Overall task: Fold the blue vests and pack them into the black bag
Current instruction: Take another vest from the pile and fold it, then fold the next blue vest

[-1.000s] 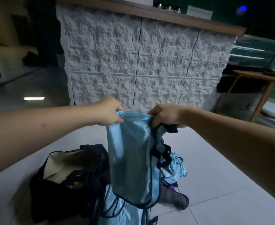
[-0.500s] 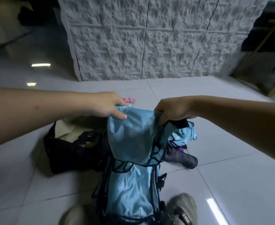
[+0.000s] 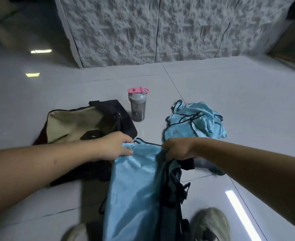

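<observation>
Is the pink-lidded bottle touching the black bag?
Apart. The head view shows a strip of pale floor between the bottle and the black bag.

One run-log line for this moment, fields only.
step: folding | left hand: grips blue vest top edge | right hand: grips same edge | black bag: open on floor | loose vests: crumpled, unpacked

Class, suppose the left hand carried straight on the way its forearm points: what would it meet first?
Probably the right hand, gripping the same shiny light-blue vest that the left hand holds; depth is unclear.
</observation>
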Action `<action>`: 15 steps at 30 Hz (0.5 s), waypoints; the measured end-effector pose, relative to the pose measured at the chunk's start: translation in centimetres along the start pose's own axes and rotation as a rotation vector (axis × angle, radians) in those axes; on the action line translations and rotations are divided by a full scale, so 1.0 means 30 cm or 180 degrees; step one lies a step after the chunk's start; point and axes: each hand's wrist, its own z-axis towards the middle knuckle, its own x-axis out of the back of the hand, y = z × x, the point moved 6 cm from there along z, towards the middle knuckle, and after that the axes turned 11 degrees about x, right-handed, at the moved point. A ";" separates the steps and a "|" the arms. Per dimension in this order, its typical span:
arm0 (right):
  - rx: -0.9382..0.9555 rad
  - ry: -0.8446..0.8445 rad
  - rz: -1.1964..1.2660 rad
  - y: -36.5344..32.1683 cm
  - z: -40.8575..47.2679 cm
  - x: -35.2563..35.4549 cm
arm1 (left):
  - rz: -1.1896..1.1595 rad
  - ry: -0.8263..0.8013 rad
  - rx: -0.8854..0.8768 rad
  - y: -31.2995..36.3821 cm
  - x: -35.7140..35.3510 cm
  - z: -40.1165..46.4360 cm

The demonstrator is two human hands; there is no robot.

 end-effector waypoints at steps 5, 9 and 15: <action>-0.0228 -0.0042 -0.1560 0.097 0.166 -0.040 | -0.0142 0.0631 0.0140 -0.047 -0.144 0.201; -0.0453 0.0474 -0.1503 0.174 0.230 -0.027 | -0.0278 0.1089 0.0177 -0.060 -0.175 0.284; -0.0540 0.1490 -0.1950 0.193 0.196 -0.061 | 0.0224 0.1778 -0.0033 -0.034 -0.197 0.288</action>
